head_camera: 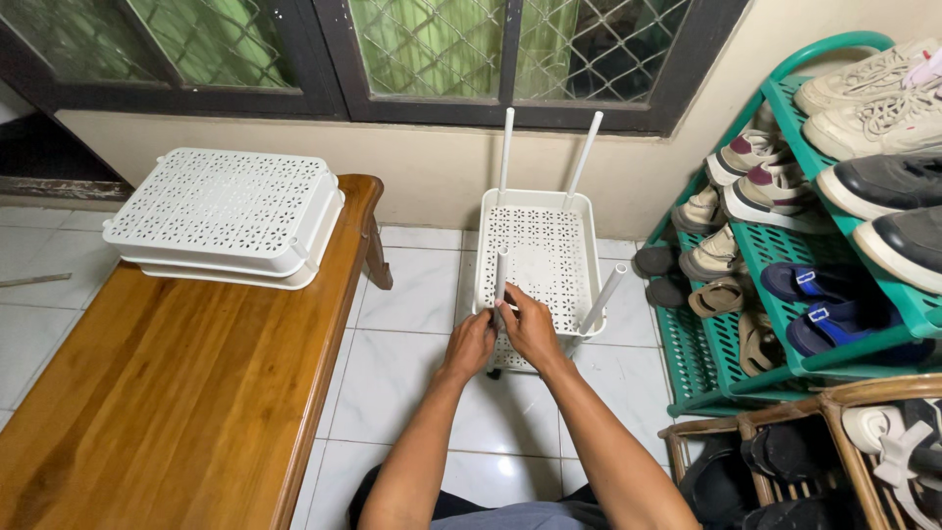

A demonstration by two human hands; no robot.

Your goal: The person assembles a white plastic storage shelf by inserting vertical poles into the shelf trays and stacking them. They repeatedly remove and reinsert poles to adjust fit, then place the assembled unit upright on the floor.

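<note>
**Both hands on a basket pole**

On the wooden worktop [186,393] lie stacked white trays [226,211]. The left hand [469,345] and right hand [530,329] have their fingers grasping the near-left pole [500,280] of the white basket [540,250], which stands on the floor. A green shoe rack [785,245] is at the right.

No packages, labels, signs or screens show anywhere in this view.
</note>
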